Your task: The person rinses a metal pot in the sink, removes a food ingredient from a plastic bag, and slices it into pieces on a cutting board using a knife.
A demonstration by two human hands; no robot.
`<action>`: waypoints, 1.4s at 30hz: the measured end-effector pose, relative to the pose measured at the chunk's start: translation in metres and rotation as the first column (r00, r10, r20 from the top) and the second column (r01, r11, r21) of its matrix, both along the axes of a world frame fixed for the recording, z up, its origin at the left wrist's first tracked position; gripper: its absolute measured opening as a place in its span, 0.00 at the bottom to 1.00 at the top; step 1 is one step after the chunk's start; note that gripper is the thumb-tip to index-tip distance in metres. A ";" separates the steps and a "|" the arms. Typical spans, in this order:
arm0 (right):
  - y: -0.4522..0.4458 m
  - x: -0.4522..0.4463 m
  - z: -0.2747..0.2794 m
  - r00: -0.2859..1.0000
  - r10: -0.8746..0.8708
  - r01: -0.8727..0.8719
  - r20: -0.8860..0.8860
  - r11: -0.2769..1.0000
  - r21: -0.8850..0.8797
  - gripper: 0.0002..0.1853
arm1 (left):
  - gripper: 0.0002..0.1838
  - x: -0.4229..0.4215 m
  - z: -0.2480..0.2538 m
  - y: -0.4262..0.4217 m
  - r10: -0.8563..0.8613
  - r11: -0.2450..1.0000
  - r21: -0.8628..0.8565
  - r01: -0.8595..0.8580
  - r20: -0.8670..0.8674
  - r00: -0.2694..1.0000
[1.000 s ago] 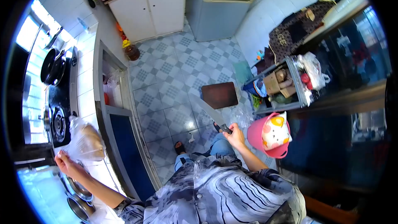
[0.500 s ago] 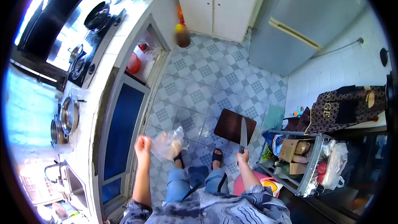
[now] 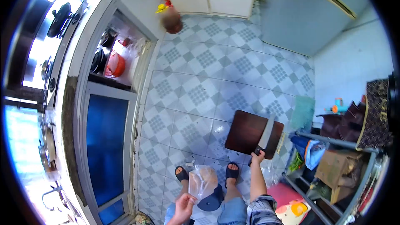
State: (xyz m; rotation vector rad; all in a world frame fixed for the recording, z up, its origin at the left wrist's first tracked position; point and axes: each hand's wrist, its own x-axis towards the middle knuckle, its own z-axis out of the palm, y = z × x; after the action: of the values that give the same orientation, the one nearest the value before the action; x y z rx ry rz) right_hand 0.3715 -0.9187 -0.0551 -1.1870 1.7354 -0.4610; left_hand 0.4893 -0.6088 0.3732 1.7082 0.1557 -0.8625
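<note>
My left hand is closed on the top of a clear plastic bag, which hangs between my feet. Something pale and flat shows through the plastic, but I cannot tell what it is. In my right hand is a large kitchen knife, gripped by its black handle with the blade pointing away from me. The blade shows over the right part of a dark brown cutting board on the tiled floor. Whether it touches the board I cannot tell.
A dark blue stool stands near my feet. To the right, a metal rack holds a cardboard box and vegetables. Further off stand a fridge and a brown pot. Cabinets with blue doors line the left.
My view has tipped lower and nearer the floor. The bag in my left hand has swung inward, between my feet. The knife has stayed in my right hand, near the board.
</note>
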 end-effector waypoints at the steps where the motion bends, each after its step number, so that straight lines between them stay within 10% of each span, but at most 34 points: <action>1: -0.001 -0.001 -0.006 0.995 0.055 -0.057 -0.084 0.998 -0.017 0.35 | 0.06 -0.001 -0.009 0.002 0.030 1.000 0.010 -0.030 0.011 0.999; 4: -0.007 0.004 0.002 0.918 0.228 -0.219 -0.326 0.974 0.064 0.30 | 0.05 -0.002 -0.011 0.016 0.177 0.983 0.050 -0.179 0.050 0.983; 7: -0.018 -0.003 0.016 0.930 0.356 -0.329 -0.091 0.917 0.227 0.11 | 0.04 0.007 0.003 0.036 0.302 0.953 -0.007 -0.302 0.051 0.952; 10: -0.004 0.000 0.014 0.827 0.550 -0.561 0.117 0.822 0.097 0.19 | 0.04 0.014 0.040 0.058 0.359 0.932 -0.002 -0.362 0.133 0.924; 12: 0.011 0.028 0.079 0.867 0.490 -0.455 0.087 0.710 0.537 0.11 | 0.04 0.016 0.069 0.077 0.439 0.896 -0.024 -0.443 0.183 0.879; 13: 0.026 0.052 0.129 0.541 0.838 -0.714 0.067 0.416 0.564 0.12 | 0.05 0.017 0.083 0.088 0.428 0.898 -0.003 -0.440 0.235 0.873; 14: 0.045 0.072 0.152 0.498 0.861 -0.743 0.106 0.361 0.564 0.10 | 0.05 0.020 0.099 0.101 0.418 0.898 0.018 -0.441 0.286 0.863; 15: 0.048 0.058 0.080 0.122 0.986 -0.813 0.116 0.033 0.581 0.07 | 0.08 0.029 0.125 0.113 0.430 0.884 0.067 -0.463 0.274 0.861; 17: 0.107 0.132 0.219 0.268 0.960 -0.839 0.078 0.192 0.508 0.09 | 0.08 0.036 0.164 0.147 0.490 0.854 0.029 -0.519 0.285 0.823; 20: 0.161 0.185 0.265 -0.021 1.000 -0.908 -0.015 -0.012 0.419 0.03 | 0.08 0.042 0.210 0.202 0.555 0.824 -0.079 -0.562 0.319 0.769; 21: 0.181 0.201 0.269 -0.213 0.938 -0.976 -0.274 -0.189 0.110 0.05 | 0.08 0.043 0.227 0.222 0.556 0.823 -0.098 -0.560 0.341 0.758; 23: 0.243 0.253 0.357 -0.352 0.923 -0.910 -0.153 -0.299 0.288 0.06 | 0.08 0.040 0.247 0.264 0.570 0.815 -0.132 -0.564 0.359 0.740; 24: 0.271 0.262 0.349 -0.107 0.993 -0.967 0.043 -0.114 0.227 0.08 | 0.08 0.037 0.258 0.284 0.578 0.811 -0.142 -0.568 0.350 0.737; 39: 0.710 0.435 0.615 -0.405 0.729 -0.898 0.551 -0.430 -0.092 0.10 | 0.07 -0.018 0.348 0.503 0.772 0.264 -0.205 -0.943 0.631 0.079; 42: 0.759 0.492 0.614 -0.273 0.783 -0.960 0.560 -0.255 -0.111 0.13 | 0.07 -0.027 0.361 0.529 0.759 0.078 -0.217 -0.973 0.645 -0.084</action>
State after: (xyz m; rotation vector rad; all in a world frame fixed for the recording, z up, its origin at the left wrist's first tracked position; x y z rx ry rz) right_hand 0.8635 -0.1596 0.5584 -1.5395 -0.0808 0.6571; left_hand 0.4618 -0.0801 0.7344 1.5547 0.9494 0.9243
